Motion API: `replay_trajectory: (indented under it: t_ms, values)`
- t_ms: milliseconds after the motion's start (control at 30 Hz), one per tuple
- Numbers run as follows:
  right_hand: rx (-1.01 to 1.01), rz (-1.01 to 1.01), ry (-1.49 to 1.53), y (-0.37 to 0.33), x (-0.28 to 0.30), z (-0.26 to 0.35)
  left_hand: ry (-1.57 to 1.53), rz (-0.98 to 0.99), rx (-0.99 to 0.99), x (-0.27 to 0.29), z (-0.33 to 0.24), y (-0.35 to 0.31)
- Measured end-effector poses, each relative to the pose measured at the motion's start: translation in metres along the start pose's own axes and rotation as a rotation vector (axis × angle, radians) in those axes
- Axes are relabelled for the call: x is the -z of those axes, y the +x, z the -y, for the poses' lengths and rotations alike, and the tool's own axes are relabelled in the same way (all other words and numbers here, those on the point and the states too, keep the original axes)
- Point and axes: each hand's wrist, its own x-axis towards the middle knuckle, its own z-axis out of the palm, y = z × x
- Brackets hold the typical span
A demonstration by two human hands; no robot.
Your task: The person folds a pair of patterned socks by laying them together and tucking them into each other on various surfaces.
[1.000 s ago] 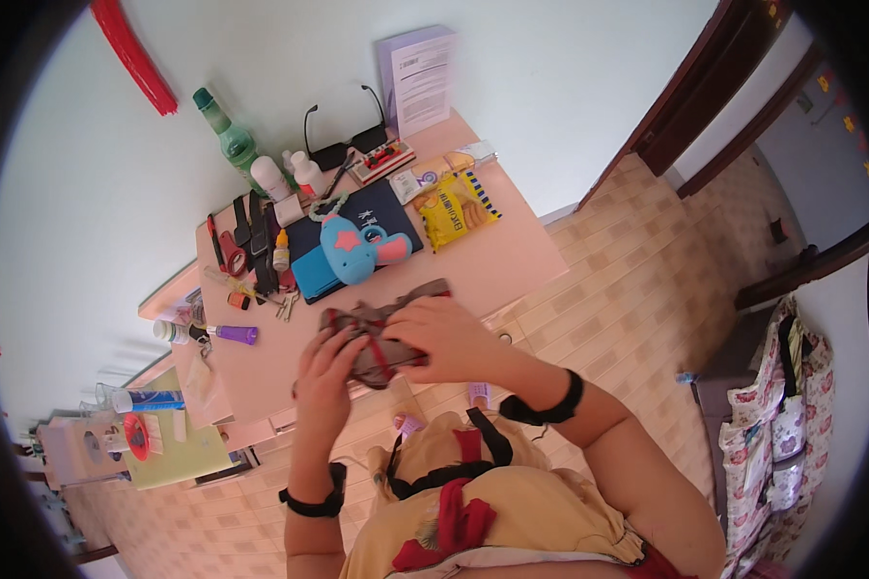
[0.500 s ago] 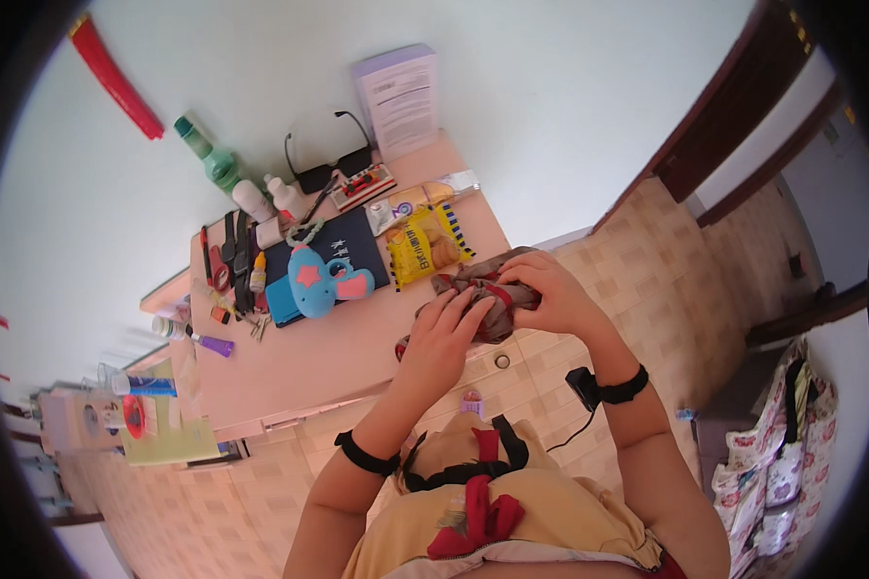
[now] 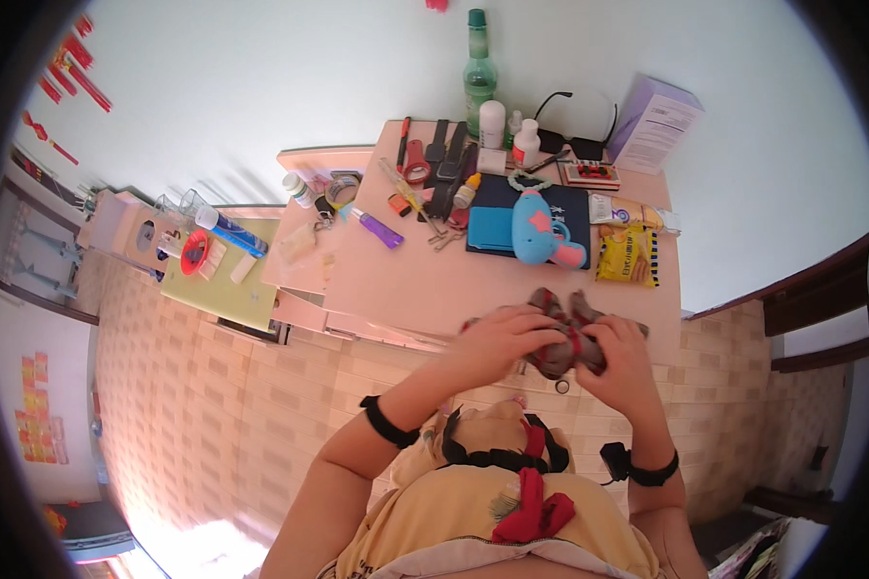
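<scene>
A crumpled grey-brown cloth with red stripes point(image 3: 553, 359) is bunched up over the near edge of the pink table. My left hand point(image 3: 497, 347) grips its left side, palm down, with the fingers curled over the folds. On the other side my right hand point(image 3: 616, 362) pinches the fabric between thumb and fingers. Folds of cloth stick up between the two hands. Just beyond lie a yellow snack packet point(image 3: 628, 257) and a blue plush toy with pink parts point(image 3: 539, 232).
Behind are a dark folder point(image 3: 576, 205), a blue wallet point(image 3: 490, 228), watches point(image 3: 442, 154), a green bottle point(image 3: 479, 82), sunglasses point(image 3: 579, 145) and a purple-white box point(image 3: 658, 124). A purple tube point(image 3: 378, 230) lies left. Farther left stands a lower greenish table point(image 3: 232, 294).
The view has swung left, so the table sits farther right and more of the room's left side shows. Both hands still hold the cloth, whose folds now stand up more between them.
</scene>
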Motion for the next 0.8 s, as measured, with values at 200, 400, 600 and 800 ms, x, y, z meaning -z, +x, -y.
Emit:
replay_trajectory:
  t_ms: [200,400,600,800]
  values:
    - [0.182,-0.018,0.105,0.061,-0.069,0.068,0.129,-0.177,0.174,0.075,0.034,-0.065]
    - [0.205,-0.080,0.040,0.089,-0.113,0.106,0.215,-0.282,0.327,0.103,0.050,-0.096]
    - [0.231,-0.088,0.083,0.070,-0.110,0.099,0.337,-0.291,0.284,0.093,0.049,-0.090]
    - [0.173,-0.103,0.032,0.040,-0.078,0.061,0.321,-0.198,0.200,0.062,0.034,-0.052]
